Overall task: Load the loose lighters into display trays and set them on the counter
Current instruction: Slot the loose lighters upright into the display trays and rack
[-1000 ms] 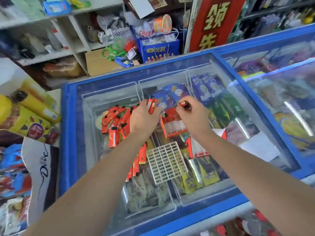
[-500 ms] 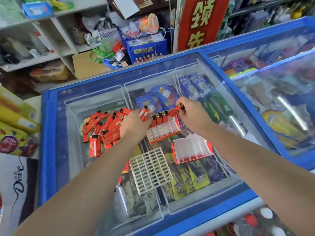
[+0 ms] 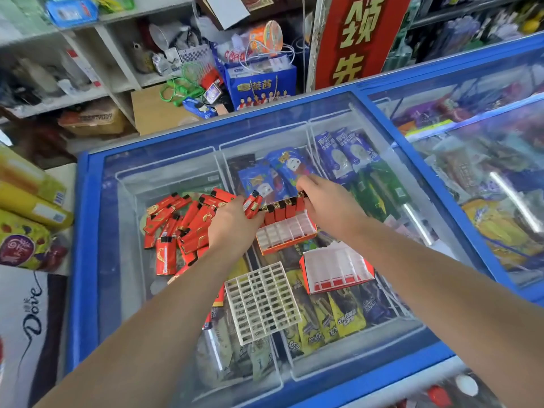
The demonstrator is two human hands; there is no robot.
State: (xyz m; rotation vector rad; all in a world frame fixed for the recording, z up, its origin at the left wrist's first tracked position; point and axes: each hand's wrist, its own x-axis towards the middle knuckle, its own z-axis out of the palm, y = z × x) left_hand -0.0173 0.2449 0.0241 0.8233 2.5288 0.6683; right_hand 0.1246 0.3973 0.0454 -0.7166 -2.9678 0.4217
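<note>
Right hand (image 3: pixel 326 206): you're pinching a lighter (image 3: pixel 300 201) into the tray (image 3: pixel 287 235) row's 3 o'clock end.
Left hand (image 3: pixel 234 222): you're gripping spare lighters (image 3: pixel 252 204), feeding from the pile (image 3: pixel 179 228) at 9 o'clock.

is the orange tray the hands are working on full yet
No, partly full. The orange tray has lighters only in its far row; the nearer slots show empty.

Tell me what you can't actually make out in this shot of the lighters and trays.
Head view only:
- Right hand fingertips: curled away over the tray, so the grip on the end lighter is hidden.
- Pile of loose lighters: the left hand and forearm cover part, so no count.
- Lighter print: too small.
</note>
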